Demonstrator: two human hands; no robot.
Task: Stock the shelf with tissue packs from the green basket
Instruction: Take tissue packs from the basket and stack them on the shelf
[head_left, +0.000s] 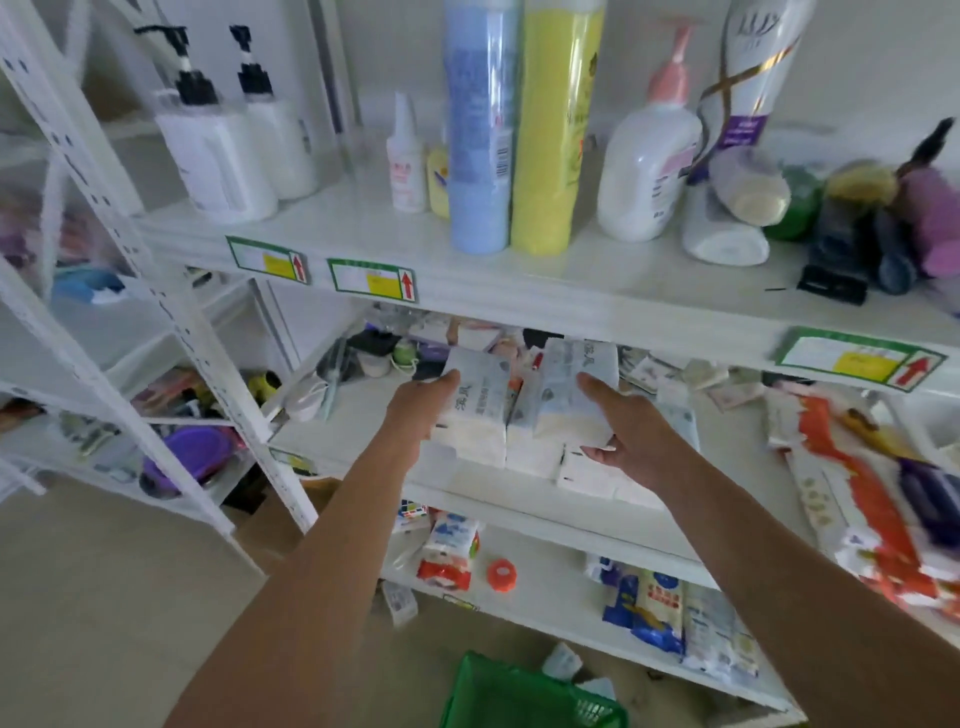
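Two tissue packs going onto middle shelf (519, 499) | left hand (421, 410) grips one pack (478, 400) — right hand (631, 439) grips another (574, 395) | next: set down, release, return to green basket (498, 696).

White tissue packs (519, 415) stacked on middle shelf (519, 499); green basket (524, 696) below.

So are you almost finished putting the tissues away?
Partway. Some tissue packs already sit on the middle shelf. The left hand and right hand are each placing another pack there now. The green basket is on the floor below, but I can't see how many are left inside.
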